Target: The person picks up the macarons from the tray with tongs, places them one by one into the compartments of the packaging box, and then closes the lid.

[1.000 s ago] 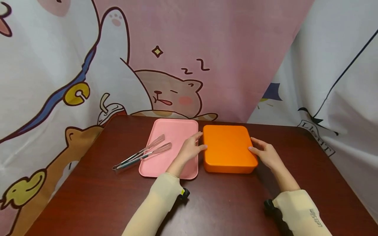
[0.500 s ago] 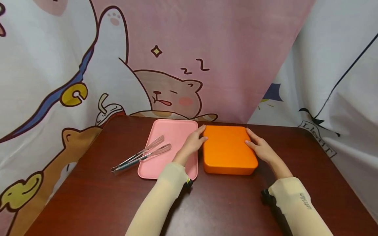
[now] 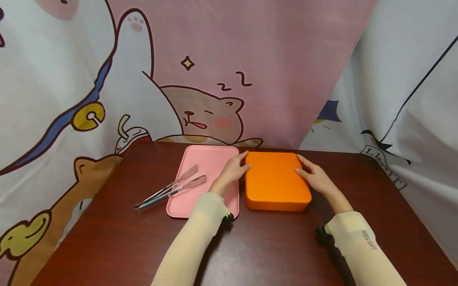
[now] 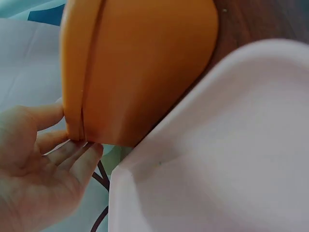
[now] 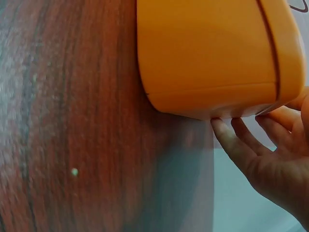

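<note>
An orange lidded box (image 3: 277, 178) sits flat on the table, a seam running round its side below the lid (image 5: 285, 48). My left hand (image 3: 232, 171) grips its left side near the far corner; in the left wrist view the fingertips (image 4: 89, 157) touch the side around the lid's seam. On the opposite side my right hand (image 3: 315, 176) holds the far part, thumb at the lid's edge and fingers (image 5: 231, 140) against the side wall. Left of the box lies a pink tray (image 3: 186, 204), partly behind my left hand and forearm.
Metal tongs (image 3: 168, 194) with a blue-green handle lie across the tray's left edge, their closed end on the dark wood table (image 3: 268, 250). A printed curtain (image 3: 279, 71) hangs behind the table and at both sides.
My right hand has moved farther along the box's right side and slightly left, onto its edge. My left hand has shifted a little farther along the left side. The box stays in place.
</note>
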Action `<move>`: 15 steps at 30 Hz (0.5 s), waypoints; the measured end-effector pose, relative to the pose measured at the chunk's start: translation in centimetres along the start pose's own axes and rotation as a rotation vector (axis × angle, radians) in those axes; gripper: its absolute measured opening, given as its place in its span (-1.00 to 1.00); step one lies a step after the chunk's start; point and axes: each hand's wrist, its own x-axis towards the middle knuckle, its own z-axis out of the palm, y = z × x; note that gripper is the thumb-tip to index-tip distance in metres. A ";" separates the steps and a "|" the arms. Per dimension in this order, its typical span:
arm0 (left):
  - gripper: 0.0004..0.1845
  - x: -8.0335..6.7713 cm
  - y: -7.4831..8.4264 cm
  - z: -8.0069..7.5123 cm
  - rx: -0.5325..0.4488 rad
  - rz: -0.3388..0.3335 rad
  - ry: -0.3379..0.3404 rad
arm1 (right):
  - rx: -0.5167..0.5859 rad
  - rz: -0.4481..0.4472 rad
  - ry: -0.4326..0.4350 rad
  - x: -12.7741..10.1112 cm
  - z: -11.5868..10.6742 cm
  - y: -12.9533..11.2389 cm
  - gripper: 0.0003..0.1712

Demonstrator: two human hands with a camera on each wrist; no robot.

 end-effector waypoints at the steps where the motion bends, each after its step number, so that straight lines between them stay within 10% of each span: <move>1: -0.33 0.0 -0.1 0.1 -0.017 -0.003 -0.014 | 0.010 0.006 0.001 0.0 0.1 0.2 -0.20; 15: -0.33 0.5 -0.5 0.4 -0.076 -0.050 0.005 | -0.034 0.046 -0.002 0.5 0.2 0.1 -0.20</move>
